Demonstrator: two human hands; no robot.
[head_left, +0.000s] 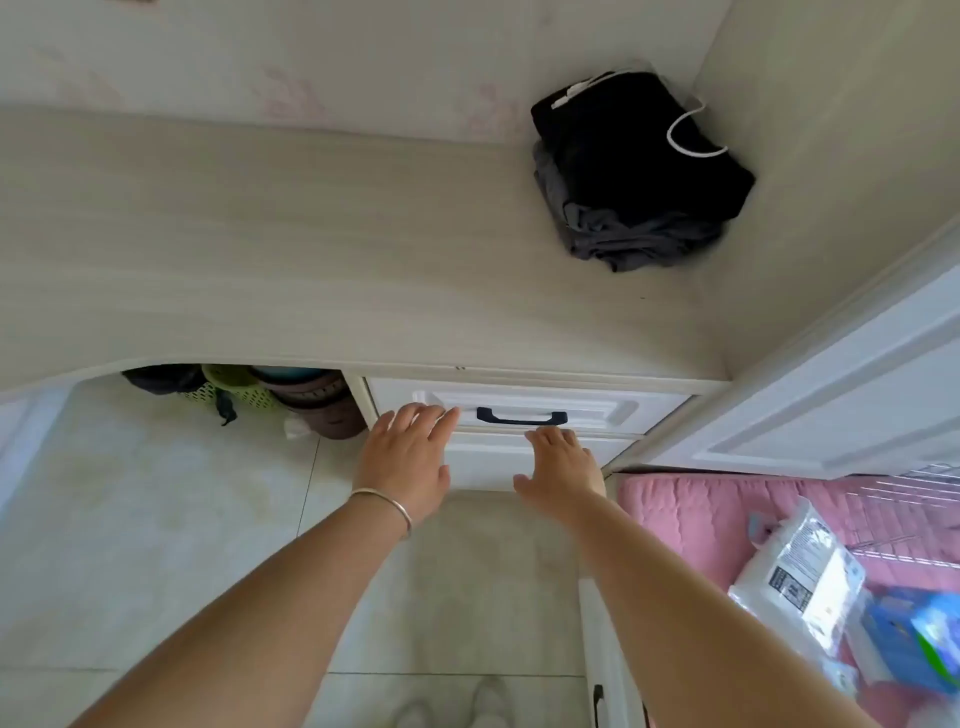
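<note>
1. The upper drawer (628, 408) sits just under the front edge of the counter (260, 249), a little to the 5 o'clock side of the view's centre. Its dark handle (522, 417) runs across the middle of its white front.
2. The left hand (410, 460) reaches in from 7 o'clock. Its fingers (441, 420) are straight and spread, grasping nothing, and the tips lie on the drawer front just at 9 o'clock of the handle.
3. The right hand (563, 465) comes in from 5 o'clock. Its fingers (550, 440) are also stretched out and released, with the tips at the seam just below the handle, at the top edge of the lower drawer (483, 462). The thumb is held away to the side.
4. Neither hand closes on the handle.
5. A silver bangle (387, 506) circles the left wrist.
6. At 1 o'clock a pile of dark clothes (639, 176) lies in the counter's far corner, with a white cord (691, 140) looped on top.
7. At 9 o'clock, baskets (244, 392) are tucked under the counter on the tiled floor (156, 493).
8. At 4 o'clock lies a pink mat (691, 519) with a plastic packet (800, 571) on it. A white door (841, 395) stands above them at 3 o'clock.
</note>
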